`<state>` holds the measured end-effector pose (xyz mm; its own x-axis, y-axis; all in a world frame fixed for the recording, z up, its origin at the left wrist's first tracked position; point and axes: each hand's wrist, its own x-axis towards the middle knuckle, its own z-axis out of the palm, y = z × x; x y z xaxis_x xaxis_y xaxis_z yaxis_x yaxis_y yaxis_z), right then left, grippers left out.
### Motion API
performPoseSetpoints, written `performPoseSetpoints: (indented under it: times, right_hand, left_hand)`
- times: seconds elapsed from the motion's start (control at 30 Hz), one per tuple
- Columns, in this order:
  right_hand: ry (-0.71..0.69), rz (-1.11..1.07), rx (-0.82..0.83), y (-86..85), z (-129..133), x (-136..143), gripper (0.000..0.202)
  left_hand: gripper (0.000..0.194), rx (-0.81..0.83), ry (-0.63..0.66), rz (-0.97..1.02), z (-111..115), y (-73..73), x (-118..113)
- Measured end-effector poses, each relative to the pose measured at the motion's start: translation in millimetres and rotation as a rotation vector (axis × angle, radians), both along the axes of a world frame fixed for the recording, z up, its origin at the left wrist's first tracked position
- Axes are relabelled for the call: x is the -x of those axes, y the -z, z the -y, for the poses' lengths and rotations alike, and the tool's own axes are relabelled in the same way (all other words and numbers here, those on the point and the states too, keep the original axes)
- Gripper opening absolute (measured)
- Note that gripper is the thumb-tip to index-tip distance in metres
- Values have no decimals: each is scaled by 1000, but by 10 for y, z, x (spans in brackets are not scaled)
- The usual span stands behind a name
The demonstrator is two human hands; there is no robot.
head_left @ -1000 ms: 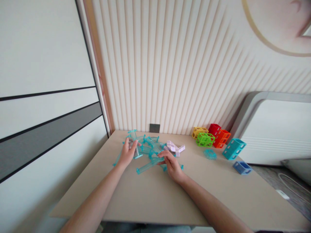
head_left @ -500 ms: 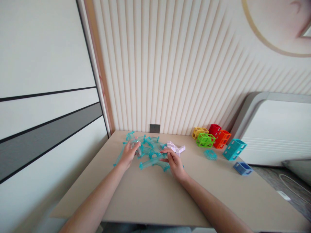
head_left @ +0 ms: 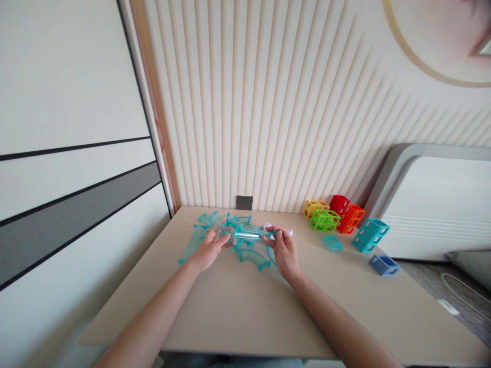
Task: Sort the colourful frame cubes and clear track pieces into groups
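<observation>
My left hand (head_left: 210, 248) is closed around a clear, pale tube piece (head_left: 225, 231), partly hidden by my fingers. A straight see-through teal tube (head_left: 249, 235) runs from there to my right hand (head_left: 283, 250), whose fingers pinch its right end. The two pieces meet end to end near my left fingertips; whether they are joined I cannot tell. Beneath and behind them several curved teal track pieces (head_left: 251, 258) lie on the table. A lilac-and-white piece (head_left: 288, 232) shows partly behind my right hand.
To the right stand open-sided blocks: yellow (head_left: 312, 207), green (head_left: 325, 221), red (head_left: 339, 205), orange (head_left: 351, 220), a tall teal one (head_left: 370, 235) and a blue one (head_left: 383, 266). A small teal lattice piece (head_left: 332, 244) lies flat. A wall socket (head_left: 244, 203) sits behind the table (head_left: 238, 312).
The teal tube in my right hand has swung up and level, its left end now meeting the clear piece. My left hand has shifted slightly right, towards it.
</observation>
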<state>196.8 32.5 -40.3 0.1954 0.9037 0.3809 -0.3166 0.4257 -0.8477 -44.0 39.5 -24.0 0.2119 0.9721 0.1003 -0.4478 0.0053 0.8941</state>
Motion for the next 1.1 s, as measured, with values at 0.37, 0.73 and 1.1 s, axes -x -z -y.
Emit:
performPoseSetpoints:
  times: [0.37,0.73,1.1]
  right_hand:
    - [-33,384,-203,-23,194,86,24]
    - [21,811,-401,-32,248,60,26]
    - [-176,878,-153,-78,296,76,39]
  left_hand:
    - [49,-1,64,30,120,93,-315]
    - [43,24,-23,90,164,3,-279]
    - [41,66,-58,108,156,-33,-301]
